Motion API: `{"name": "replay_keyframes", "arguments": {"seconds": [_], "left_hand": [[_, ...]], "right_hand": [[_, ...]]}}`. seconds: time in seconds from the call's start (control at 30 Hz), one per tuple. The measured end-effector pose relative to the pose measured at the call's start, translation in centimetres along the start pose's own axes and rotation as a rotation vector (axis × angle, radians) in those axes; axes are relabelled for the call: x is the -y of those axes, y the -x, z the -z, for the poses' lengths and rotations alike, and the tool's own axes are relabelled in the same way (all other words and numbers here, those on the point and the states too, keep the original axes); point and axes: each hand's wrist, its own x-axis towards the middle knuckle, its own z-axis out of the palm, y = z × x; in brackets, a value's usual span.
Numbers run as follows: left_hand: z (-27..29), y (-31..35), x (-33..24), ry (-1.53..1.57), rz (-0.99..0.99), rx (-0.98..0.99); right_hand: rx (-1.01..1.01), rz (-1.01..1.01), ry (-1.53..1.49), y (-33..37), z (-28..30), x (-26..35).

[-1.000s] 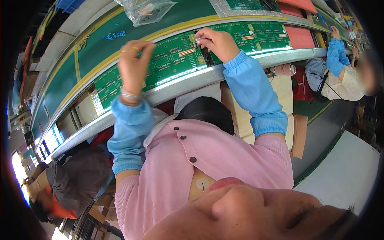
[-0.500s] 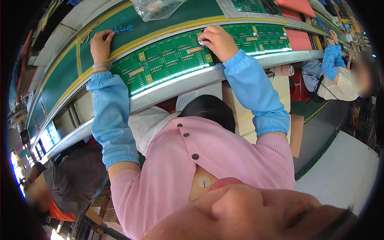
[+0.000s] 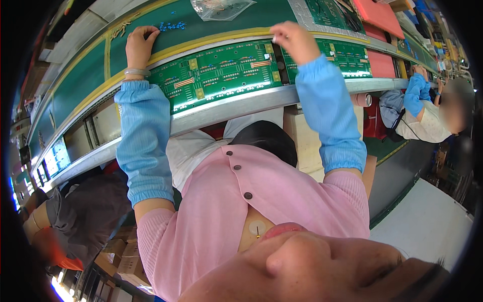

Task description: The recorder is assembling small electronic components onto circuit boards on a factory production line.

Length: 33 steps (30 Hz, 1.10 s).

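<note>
A green circuit board lies in the metal rail in front of me, fitted with small parts and a white block near its upper right corner. A second green board sits to its right. My right hand hovers above the gap between the boards, thumb and finger pinched on a small white part. My left hand is at the far side of the rail, beside a scatter of blue components. Its thumb and fingertip are pressed together; what they hold, if anything, is too small to see.
Tan parts lie left of the blue ones on the green bench surface. A clear plastic bag and another board are at the back, near red foam. Other people sit at right and lower left.
My right hand has lifted off the left board and moved up and right, uncovering the white block there. My left hand stays beside the blue components. The view has shifted slightly.
</note>
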Motion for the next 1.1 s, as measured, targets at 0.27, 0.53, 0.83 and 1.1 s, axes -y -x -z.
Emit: {"name": "replay_keyframes", "arguments": {"seconds": [0.27,0.53,0.83,1.1], "left_hand": [[2.1,0.1,0.8,0.156,0.185,-0.115],[3.5,-3.1,5.9,-0.255,-0.063,-0.206],[3.3,-7.3,6.0,-0.819,-0.413,0.111],[5.7,-0.2,-2.5,0.008,-0.037,0.045]], "right_hand": [[-0.478,-0.002,0.288,-12.6,-2.8,-11.2],[-0.243,-0.119,0.571,-14.6,-2.5,-10.3],[-0.095,-0.216,0.347,-11.8,-1.5,-7.6],[-0.228,-0.064,0.074,-10.6,-2.7,-6.8]]}}
